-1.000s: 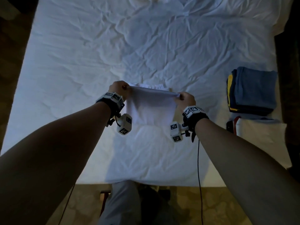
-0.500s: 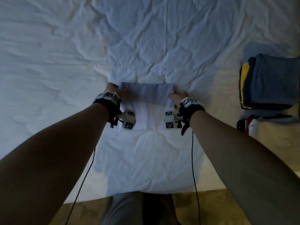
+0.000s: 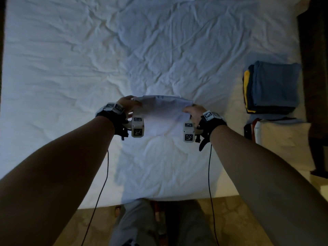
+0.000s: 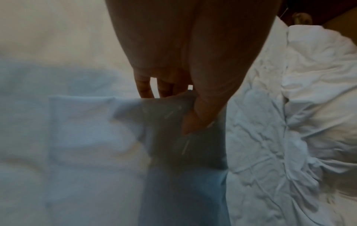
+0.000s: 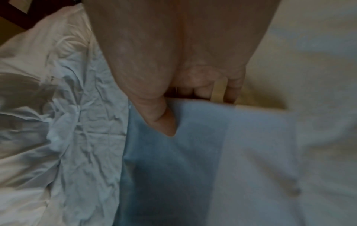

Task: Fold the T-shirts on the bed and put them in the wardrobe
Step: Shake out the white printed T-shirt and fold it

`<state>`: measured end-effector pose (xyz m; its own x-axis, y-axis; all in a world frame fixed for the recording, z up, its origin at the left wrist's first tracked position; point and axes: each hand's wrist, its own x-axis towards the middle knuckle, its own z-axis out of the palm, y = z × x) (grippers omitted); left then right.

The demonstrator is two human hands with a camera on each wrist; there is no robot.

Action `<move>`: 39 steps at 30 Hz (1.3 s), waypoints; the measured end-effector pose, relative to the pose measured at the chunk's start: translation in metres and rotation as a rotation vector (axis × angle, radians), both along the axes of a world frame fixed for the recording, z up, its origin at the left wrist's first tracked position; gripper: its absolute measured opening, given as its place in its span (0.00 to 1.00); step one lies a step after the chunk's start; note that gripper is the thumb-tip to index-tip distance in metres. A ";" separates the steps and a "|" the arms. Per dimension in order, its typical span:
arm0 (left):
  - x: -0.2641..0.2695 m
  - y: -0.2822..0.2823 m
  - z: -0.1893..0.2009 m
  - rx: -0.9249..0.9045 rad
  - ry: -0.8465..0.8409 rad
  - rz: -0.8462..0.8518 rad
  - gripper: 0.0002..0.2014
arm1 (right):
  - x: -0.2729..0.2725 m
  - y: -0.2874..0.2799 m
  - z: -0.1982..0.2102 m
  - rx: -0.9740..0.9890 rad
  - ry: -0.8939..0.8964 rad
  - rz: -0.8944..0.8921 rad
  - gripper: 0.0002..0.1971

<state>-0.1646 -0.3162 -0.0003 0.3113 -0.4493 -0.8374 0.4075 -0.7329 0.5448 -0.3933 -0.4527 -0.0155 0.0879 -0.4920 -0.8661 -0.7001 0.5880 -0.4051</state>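
Note:
A white folded T-shirt [image 3: 162, 112] hangs just above the bed [image 3: 71, 68], held by both hands at its far edge. My left hand [image 3: 128, 104] pinches its left corner; the left wrist view shows the thumb on top of the cloth [image 4: 173, 130] and the fingers under it. My right hand [image 3: 193, 112] pinches the right corner, thumb over the cloth [image 5: 173, 152] and fingers behind. A stack of folded T-shirts [image 3: 271, 86], blue on top with yellow and dark layers, sits at the bed's right edge.
A white folded item [image 3: 282, 144] with a red and dark object beside it lies below the stack. The wrinkled white sheet spreads far and left. Dark furniture [image 3: 317, 86] borders the right side. My legs stand at the bed's near edge [image 3: 159, 199].
The white T-shirt was folded down flat on the sheet half a second ago. Both hands have now lifted it off the bed by its far edge.

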 end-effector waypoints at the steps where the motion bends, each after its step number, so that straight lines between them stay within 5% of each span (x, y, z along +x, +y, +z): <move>1: -0.007 0.001 0.009 -0.019 -0.006 -0.006 0.09 | -0.009 0.002 0.011 -0.015 -0.006 -0.003 0.25; 10: -0.120 -0.020 0.110 -0.093 -0.098 -0.040 0.14 | -0.135 -0.009 0.109 -0.087 -0.280 -0.158 0.23; 15: -0.209 -0.058 0.156 -0.122 -0.172 -0.118 0.12 | -0.232 -0.053 0.136 -0.245 -0.270 -0.089 0.09; 18: -0.259 -0.090 0.170 -0.133 -0.227 -0.189 0.10 | -0.298 -0.093 0.124 -0.330 -0.239 -0.011 0.20; 24: -0.347 -0.141 0.198 -0.198 -0.301 -0.314 0.09 | -0.386 -0.130 0.162 -0.393 -0.207 -0.045 0.12; 29: -0.387 -0.184 0.216 -0.165 -0.426 -0.414 0.15 | -0.419 -0.157 0.208 -0.414 -0.238 -0.119 0.04; 34: -0.400 -0.238 0.234 -0.108 -0.673 -0.653 0.16 | -0.426 -0.208 0.209 -0.524 -0.144 -0.060 0.14; 37: -0.400 -0.269 0.232 -0.090 -0.569 -0.465 0.11 | -0.416 -0.232 0.210 -0.460 -0.260 -0.128 0.04; 39: -0.401 -0.290 0.232 -0.133 -0.408 -0.244 0.08 | -0.409 -0.255 0.201 -0.458 -0.301 -0.151 0.12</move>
